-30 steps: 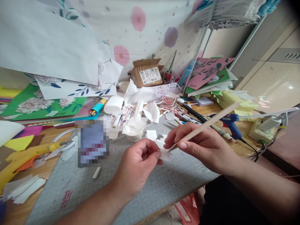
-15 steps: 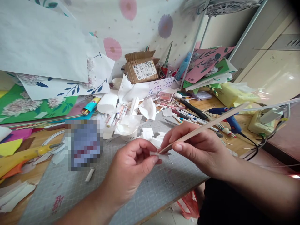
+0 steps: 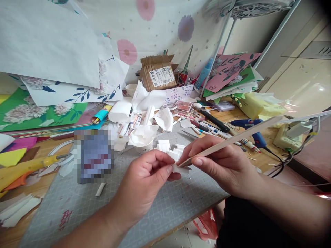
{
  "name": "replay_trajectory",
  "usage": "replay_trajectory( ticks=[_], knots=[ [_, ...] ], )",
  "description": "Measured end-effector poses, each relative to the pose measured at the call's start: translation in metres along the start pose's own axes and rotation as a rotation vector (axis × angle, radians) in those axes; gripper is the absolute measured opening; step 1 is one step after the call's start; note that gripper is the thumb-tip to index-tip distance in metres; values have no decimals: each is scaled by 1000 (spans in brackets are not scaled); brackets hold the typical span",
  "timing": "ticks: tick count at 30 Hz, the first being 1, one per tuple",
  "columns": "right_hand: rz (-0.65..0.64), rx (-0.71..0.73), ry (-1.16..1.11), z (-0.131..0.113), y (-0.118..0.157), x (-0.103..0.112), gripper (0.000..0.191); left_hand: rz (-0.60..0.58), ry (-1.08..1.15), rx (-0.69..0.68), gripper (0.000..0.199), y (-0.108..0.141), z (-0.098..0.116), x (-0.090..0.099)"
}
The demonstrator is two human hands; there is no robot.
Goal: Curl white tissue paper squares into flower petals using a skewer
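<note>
While the left hand point(image 3: 148, 184) pinches paper point(image 3: 183, 169) and the right hand point(image 3: 219, 162) grips a stick point(image 3: 232, 140), the cup point(image 3: 143, 146) near them contains white paper.

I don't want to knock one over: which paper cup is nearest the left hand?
The front cup, with white paper on top; the other cup is back by the box.

Observed wooden table point(image 3: 40, 187) bearing grey gridded mat point(image 3: 85, 210) beneath left hand point(image 3: 144, 182) and right hand point(image 3: 222, 165). On mat: white roll point(image 3: 100, 189) left of left hand, paper cup point(image 3: 144, 150) beyond. On wood: paper strips point(image 3: 20, 210) farther left, blue glue gun point(image 3: 258, 136) beyond right hand.
</note>
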State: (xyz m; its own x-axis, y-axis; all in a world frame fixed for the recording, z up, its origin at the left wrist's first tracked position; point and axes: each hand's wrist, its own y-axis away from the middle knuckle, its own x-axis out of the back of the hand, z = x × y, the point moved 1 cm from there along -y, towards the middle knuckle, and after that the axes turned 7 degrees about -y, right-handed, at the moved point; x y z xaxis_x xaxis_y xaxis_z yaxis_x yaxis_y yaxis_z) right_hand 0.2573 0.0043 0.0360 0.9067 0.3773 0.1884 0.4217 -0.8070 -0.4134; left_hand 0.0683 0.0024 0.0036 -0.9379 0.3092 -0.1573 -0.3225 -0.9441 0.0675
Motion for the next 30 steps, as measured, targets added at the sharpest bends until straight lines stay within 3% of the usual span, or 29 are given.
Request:
replay_trajectory(
  ticks=[8,13,22,30],
  knots=[
    [-2,-17,26,-1,2,1,6,31,-38,43,8,0,5,-2],
    [-60,74,124,-3,3,-1,12,93,-55,67,7,1,6,-4],
    [-3,85,112,1,3,-1,7,76,-40,76,9,0,8,-6],
    [-96,99,164,-1,5,-1,12,94,-51,95,8,0,5,-5]
  ],
)
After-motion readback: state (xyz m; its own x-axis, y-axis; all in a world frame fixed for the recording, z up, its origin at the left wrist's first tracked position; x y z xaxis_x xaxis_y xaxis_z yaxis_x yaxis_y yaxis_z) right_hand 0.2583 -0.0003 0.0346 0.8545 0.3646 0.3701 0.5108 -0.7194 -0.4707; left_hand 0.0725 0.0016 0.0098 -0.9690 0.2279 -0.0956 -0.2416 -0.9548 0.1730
